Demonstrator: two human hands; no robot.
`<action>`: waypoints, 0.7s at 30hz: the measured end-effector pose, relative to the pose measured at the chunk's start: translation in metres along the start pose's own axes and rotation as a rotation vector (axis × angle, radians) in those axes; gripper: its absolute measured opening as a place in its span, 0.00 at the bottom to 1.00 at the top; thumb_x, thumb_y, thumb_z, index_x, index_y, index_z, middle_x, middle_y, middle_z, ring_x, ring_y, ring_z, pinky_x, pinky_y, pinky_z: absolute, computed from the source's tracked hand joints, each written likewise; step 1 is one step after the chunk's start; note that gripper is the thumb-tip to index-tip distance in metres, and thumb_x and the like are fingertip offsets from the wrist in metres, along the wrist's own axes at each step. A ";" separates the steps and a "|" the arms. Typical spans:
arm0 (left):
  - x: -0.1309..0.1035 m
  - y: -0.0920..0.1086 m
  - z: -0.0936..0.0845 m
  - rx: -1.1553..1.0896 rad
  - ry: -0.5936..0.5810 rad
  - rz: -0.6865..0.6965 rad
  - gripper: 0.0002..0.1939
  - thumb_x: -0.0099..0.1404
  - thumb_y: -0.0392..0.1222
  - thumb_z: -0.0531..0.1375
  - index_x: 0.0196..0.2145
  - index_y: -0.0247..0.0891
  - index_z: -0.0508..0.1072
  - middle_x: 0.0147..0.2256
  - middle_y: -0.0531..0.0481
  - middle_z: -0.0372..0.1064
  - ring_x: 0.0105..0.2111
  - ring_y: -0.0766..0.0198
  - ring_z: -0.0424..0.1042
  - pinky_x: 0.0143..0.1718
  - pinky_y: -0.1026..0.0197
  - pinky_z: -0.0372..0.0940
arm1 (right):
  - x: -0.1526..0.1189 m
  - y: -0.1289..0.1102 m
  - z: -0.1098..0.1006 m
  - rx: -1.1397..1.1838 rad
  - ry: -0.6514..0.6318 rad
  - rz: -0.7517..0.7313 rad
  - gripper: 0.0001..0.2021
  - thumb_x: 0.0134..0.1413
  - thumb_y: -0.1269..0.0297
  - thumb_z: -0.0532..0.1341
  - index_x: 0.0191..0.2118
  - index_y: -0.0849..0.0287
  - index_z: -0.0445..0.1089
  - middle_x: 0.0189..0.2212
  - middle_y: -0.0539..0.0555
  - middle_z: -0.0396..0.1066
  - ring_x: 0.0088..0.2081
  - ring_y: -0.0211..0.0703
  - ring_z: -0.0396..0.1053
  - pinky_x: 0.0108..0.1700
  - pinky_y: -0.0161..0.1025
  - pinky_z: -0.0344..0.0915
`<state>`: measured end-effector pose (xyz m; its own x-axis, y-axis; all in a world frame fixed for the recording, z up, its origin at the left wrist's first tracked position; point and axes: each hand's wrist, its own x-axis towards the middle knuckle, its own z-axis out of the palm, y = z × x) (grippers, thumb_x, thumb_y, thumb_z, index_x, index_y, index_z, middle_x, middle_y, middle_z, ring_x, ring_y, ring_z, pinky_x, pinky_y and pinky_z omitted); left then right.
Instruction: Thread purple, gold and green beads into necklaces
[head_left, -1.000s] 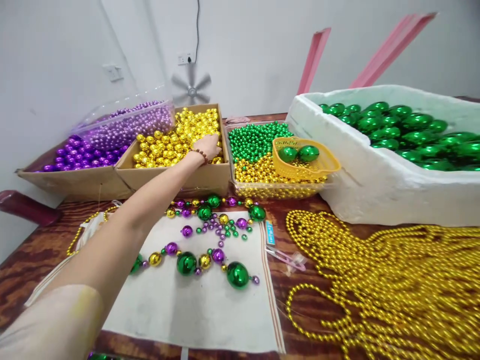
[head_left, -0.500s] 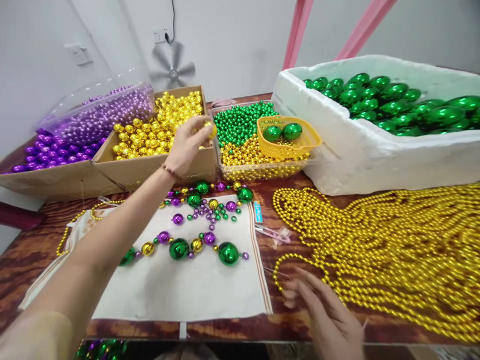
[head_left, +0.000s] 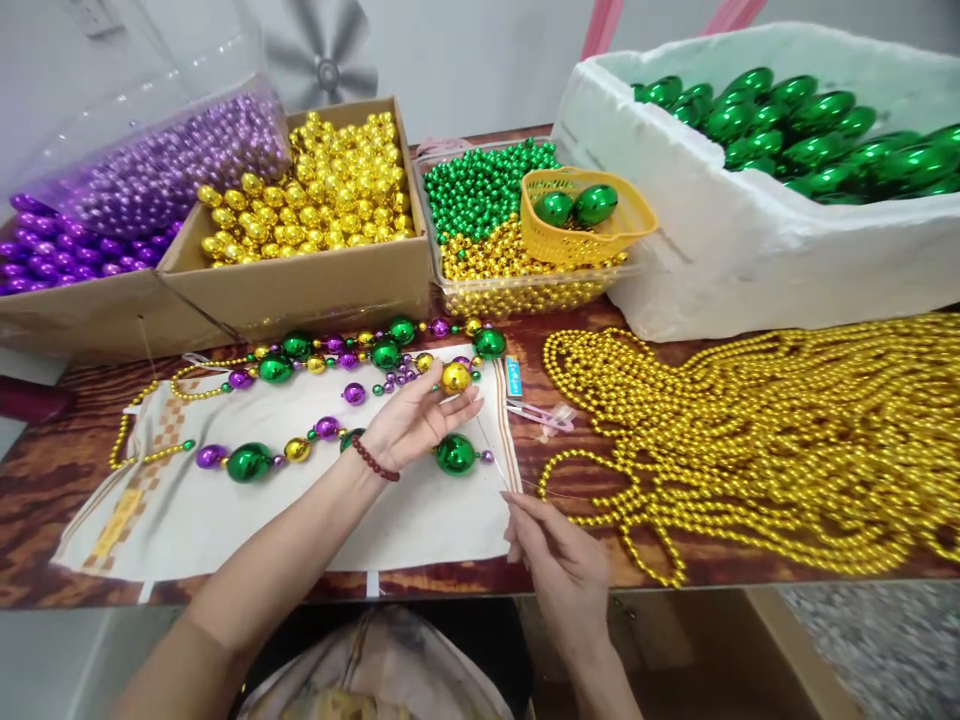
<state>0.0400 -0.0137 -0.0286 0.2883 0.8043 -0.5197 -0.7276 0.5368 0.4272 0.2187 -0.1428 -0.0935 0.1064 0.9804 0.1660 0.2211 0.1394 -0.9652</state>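
Note:
My left hand is over the white cloth, palm up, with a shiny gold bead held at its fingertips. Just right of the cloth's edge, my right hand pinches a thin straight needle that slants up toward the left hand. A fine thread shows by its fingers. Beneath the left hand lies a strand of green, purple and gold beads, with a large green bead and a small purple bead at its right end. Part of that strand is hidden by the left hand.
A box of gold beads, purple beads and a clear tub line the back. A yellow basket sits in the tub. A foam box stands right, behind gold bead strings. Scissors lie beside the cloth.
My left hand has come back from the gold bead box to above the cloth, bringing a gold bead. My right hand has moved left to the cloth's edge. The view has tilted downward.

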 end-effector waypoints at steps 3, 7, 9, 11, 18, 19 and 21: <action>-0.001 0.000 0.000 -0.010 0.009 0.010 0.12 0.72 0.41 0.58 0.34 0.30 0.74 0.35 0.45 0.75 0.35 0.64 0.77 0.50 0.54 0.72 | -0.002 -0.001 0.002 -0.009 0.000 -0.007 0.08 0.62 0.66 0.61 0.41 0.59 0.79 0.21 0.48 0.71 0.18 0.33 0.67 0.21 0.29 0.66; 0.000 0.000 -0.001 0.003 0.017 0.021 0.12 0.72 0.42 0.58 0.34 0.30 0.75 0.35 0.45 0.75 0.35 0.64 0.77 0.53 0.51 0.71 | -0.005 -0.001 0.003 -0.015 0.002 0.022 0.09 0.63 0.65 0.60 0.41 0.60 0.79 0.20 0.48 0.71 0.17 0.33 0.66 0.20 0.29 0.65; 0.000 0.000 -0.002 0.022 0.000 0.026 0.12 0.72 0.41 0.58 0.36 0.30 0.75 0.36 0.44 0.75 0.36 0.63 0.77 0.53 0.50 0.71 | -0.006 0.000 0.004 -0.017 0.001 0.036 0.09 0.63 0.64 0.61 0.41 0.60 0.79 0.20 0.48 0.70 0.16 0.33 0.65 0.20 0.29 0.65; 0.000 -0.001 -0.003 0.048 -0.023 0.038 0.10 0.71 0.41 0.58 0.38 0.30 0.76 0.36 0.45 0.75 0.37 0.62 0.77 0.53 0.49 0.71 | -0.008 0.001 0.004 -0.011 -0.002 0.040 0.10 0.63 0.64 0.61 0.42 0.59 0.79 0.19 0.48 0.69 0.16 0.33 0.65 0.20 0.30 0.65; -0.006 -0.005 -0.006 0.159 -0.135 0.116 0.10 0.67 0.39 0.63 0.45 0.34 0.78 0.38 0.45 0.76 0.39 0.60 0.77 0.52 0.49 0.72 | -0.010 0.011 0.012 0.029 0.005 0.059 0.09 0.65 0.64 0.59 0.42 0.58 0.77 0.21 0.47 0.68 0.18 0.33 0.66 0.23 0.30 0.65; -0.008 -0.007 -0.006 0.171 -0.155 0.126 0.11 0.67 0.39 0.64 0.45 0.34 0.78 0.38 0.46 0.76 0.39 0.60 0.77 0.51 0.49 0.72 | -0.009 0.013 0.014 0.037 0.013 0.055 0.09 0.65 0.65 0.58 0.42 0.58 0.77 0.21 0.47 0.68 0.19 0.33 0.66 0.23 0.30 0.65; -0.011 -0.010 -0.006 0.192 -0.192 0.137 0.11 0.65 0.39 0.65 0.46 0.36 0.79 0.38 0.47 0.76 0.38 0.60 0.77 0.51 0.49 0.72 | -0.007 0.016 0.018 0.051 0.031 0.048 0.09 0.66 0.65 0.58 0.42 0.58 0.77 0.22 0.47 0.68 0.19 0.33 0.66 0.24 0.30 0.65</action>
<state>0.0408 -0.0298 -0.0313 0.3213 0.8962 -0.3060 -0.6421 0.4437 0.6252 0.2046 -0.1445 -0.1136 0.1456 0.9815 0.1244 0.1652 0.0999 -0.9812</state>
